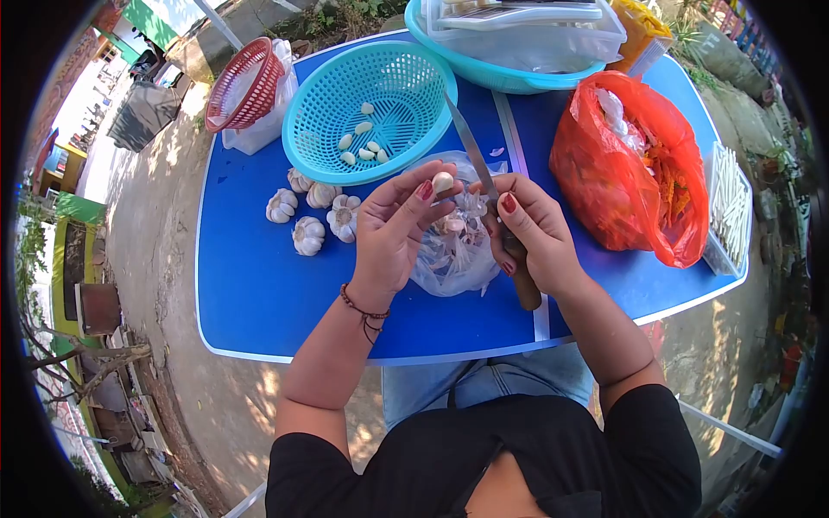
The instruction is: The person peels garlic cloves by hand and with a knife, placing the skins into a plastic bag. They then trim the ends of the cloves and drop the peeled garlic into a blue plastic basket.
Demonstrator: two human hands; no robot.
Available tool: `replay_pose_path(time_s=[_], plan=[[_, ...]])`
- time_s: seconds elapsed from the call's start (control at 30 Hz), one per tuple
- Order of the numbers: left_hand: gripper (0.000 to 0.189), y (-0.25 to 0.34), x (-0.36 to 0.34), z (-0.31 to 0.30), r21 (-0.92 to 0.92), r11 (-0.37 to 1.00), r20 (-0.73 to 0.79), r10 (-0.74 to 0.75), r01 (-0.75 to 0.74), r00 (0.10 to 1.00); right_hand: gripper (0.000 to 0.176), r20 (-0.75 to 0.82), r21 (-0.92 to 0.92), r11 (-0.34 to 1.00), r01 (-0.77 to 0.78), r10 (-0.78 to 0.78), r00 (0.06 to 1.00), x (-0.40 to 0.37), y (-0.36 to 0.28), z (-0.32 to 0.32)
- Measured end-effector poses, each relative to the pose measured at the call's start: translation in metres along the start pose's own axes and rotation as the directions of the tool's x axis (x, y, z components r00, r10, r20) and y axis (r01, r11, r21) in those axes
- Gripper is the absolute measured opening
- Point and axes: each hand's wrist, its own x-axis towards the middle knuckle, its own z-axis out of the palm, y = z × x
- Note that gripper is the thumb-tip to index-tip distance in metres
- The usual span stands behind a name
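Note:
Between the fingertips of my left hand [397, 220] is a pale garlic clove [442, 182]. My right hand [531, 229] grips the brown handle of a knife [471, 142], its blade pointing up and away beside the clove. Beneath both hands lies a clear plastic bag [449, 272] with garlic skins and pieces on it. Several peeled cloves [366, 127] rest in the turquoise basket [302, 129] beyond my left hand. Whole garlic bulbs [308, 235] sit on the blue table [250, 302], left of my left hand.
At the right stand a red plastic bag [587, 164] with orange-red contents and a box of white sticks [730, 203]. A turquoise basin [518, 82] holding a clear container [527, 43] is at the back. A red basket [246, 85] stands at the back left.

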Motion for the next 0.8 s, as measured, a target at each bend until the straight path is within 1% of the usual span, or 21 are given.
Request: replay_pose_path(time_s=[0.07,0.13,0.17,0.27,0.37,0.43,0.63,0.73,0.8], plan=[[0.03,-0.005,0.001,-0.004,0.018,0.999,-0.008,0.038,-0.038,0.999,0.037,0.011,-0.014,1.0,-0.009,0.01,1.0,-0.001,-0.001,0.002],[0.028,-0.006,0.0,-0.005,-0.006,1.0,0.0,0.031,-0.031,1.0,0.037,0.016,-0.031,1.0,0.002,-0.002,1.0,-0.003,-0.001,0.005],[0.028,-0.007,-0.001,-0.005,-0.018,0.999,0.004,0.027,-0.027,1.0,0.037,0.046,-0.047,0.999,0.011,-0.009,0.999,-0.003,-0.002,0.007],[0.028,-0.006,-0.002,-0.003,0.082,0.996,-0.017,0.044,-0.042,0.999,0.04,0.116,-0.083,0.996,0.027,-0.017,0.993,-0.004,-0.004,0.009],[0.027,-0.004,-0.001,-0.001,0.07,0.997,-0.028,0.038,-0.036,0.999,0.043,0.131,-0.094,0.995,0.02,-0.007,0.991,-0.004,-0.001,0.006],[0.026,-0.004,-0.001,-0.003,0.009,1.0,-0.025,0.011,-0.011,1.0,0.043,0.127,-0.1,0.995,0.02,-0.008,0.992,-0.003,0.002,0.004],[0.023,-0.006,-0.001,-0.006,-0.068,0.997,-0.014,-0.037,0.036,0.999,0.042,0.103,-0.108,0.994,0.036,-0.024,0.994,-0.002,0.007,0.001],[0.02,-0.005,-0.001,-0.002,-0.084,0.994,0.005,-0.064,0.065,0.998,0.042,0.1,-0.019,0.998,0.052,-0.05,0.994,-0.001,0.006,0.001],[0.018,-0.001,-0.001,0.0,-0.09,0.992,0.006,-0.092,0.092,0.996,0.041,0.099,-0.021,0.999,0.042,-0.04,0.994,-0.001,0.005,0.001]])
